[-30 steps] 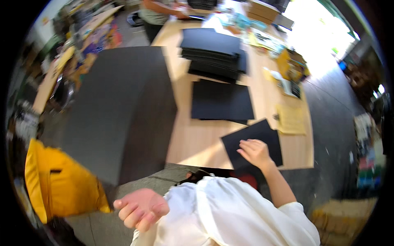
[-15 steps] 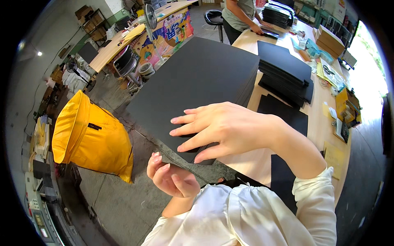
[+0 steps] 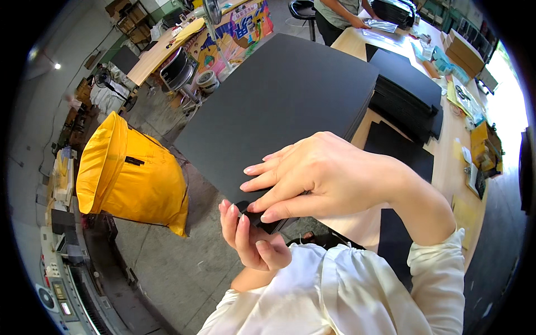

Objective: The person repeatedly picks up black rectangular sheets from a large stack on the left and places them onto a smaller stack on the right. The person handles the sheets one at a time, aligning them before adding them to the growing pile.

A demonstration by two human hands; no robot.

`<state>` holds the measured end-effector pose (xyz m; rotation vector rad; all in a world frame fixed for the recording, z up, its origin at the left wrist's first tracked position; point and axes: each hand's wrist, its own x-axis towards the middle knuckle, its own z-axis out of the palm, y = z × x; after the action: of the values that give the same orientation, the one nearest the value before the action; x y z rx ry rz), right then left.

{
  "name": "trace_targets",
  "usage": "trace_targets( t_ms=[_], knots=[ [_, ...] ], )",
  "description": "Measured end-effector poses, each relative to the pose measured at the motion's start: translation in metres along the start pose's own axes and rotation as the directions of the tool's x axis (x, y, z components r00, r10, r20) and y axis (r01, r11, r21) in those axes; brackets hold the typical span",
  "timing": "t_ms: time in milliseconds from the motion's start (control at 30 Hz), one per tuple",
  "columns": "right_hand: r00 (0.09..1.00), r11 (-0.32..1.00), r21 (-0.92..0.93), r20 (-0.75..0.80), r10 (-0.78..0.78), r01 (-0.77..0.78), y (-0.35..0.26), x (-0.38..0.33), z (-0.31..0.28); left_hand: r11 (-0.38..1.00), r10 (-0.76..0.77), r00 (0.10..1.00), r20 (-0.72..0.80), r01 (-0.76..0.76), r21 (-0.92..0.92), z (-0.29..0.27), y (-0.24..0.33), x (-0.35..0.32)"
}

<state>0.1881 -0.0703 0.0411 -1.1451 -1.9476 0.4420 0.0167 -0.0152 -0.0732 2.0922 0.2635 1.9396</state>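
A thick stack of large black sheets (image 3: 285, 106) lies on the wooden table, its near corner jutting past the table edge. My right hand (image 3: 318, 178) rests palm down on that near corner, fingers spread flat over the top sheet. My left hand (image 3: 251, 237) is under the same corner, fingertips curled up against the stack's edge. Both hands meet at the corner, pinching the top sheets between them.
A yellow bag (image 3: 131, 173) stands on the grey floor to the left. More black sheet stacks (image 3: 407, 89) and single black sheets (image 3: 402, 151) lie on the wooden table (image 3: 446, 167) to the right. Another person (image 3: 340, 14) stands at the table's far end. Cluttered benches at far left.
My right hand left the small black sheet at the right and swung over to the big stack's near corner. My left hand rose from my lap to the corner's underside.
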Motion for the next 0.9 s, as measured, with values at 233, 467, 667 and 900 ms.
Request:
trace_targets(
  t_ms=[233, 467, 667, 900],
  knots=[
    [0.999, 0.999, 0.017, -0.011, 0.039, -0.039, -0.001, 0.001, 0.002, 0.999, 0.023, 0.999, -0.041, -0.022, 0.028, 0.004, -0.004, -0.006],
    [1.0, 0.999, 0.041, -0.01, 0.015, -0.015, -0.001, 0.004, -0.002, 0.999, 0.027, 0.999, 0.033, -0.026, -0.019, 0.005, -0.008, -0.009],
    [0.999, 0.997, 0.078, -0.025, 0.025, -0.023, -0.001, 0.004, 0.0, 0.998, -0.032, 0.999, -0.007, 0.033, 0.048, 0.004, -0.004, -0.014],
    [1.0, 0.998, 0.065, -0.018, 0.02, -0.019, 0.0, 0.004, -0.001, 0.998, -0.014, 1.0, -0.003, 0.014, 0.056, 0.003, -0.002, -0.011]
  ],
)
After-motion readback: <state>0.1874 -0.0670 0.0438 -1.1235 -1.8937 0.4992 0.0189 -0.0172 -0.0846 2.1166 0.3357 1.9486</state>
